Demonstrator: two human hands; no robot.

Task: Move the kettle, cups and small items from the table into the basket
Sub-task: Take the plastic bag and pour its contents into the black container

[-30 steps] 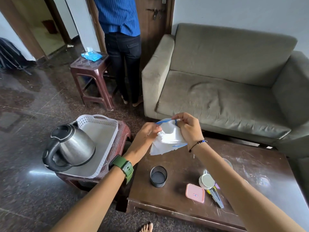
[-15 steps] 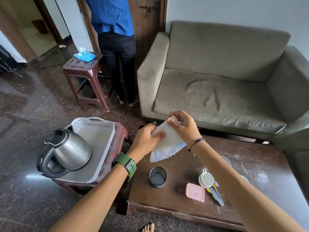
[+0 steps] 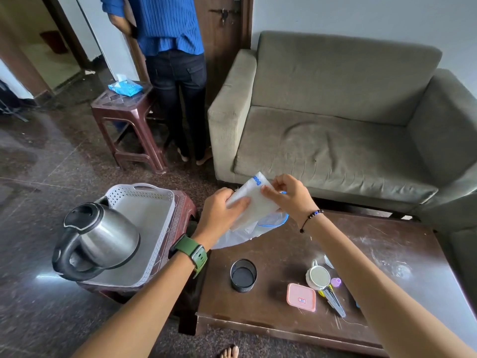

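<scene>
Kettle (image 3: 103, 239) in basket (image 3: 165, 202); hands fold bag (image 3: 254, 205).

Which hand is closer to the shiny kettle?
Left. The left hand holds the white bag just past the basket where the kettle sits. The right hand pinches the bag farther over, toward the sofa side.
</scene>
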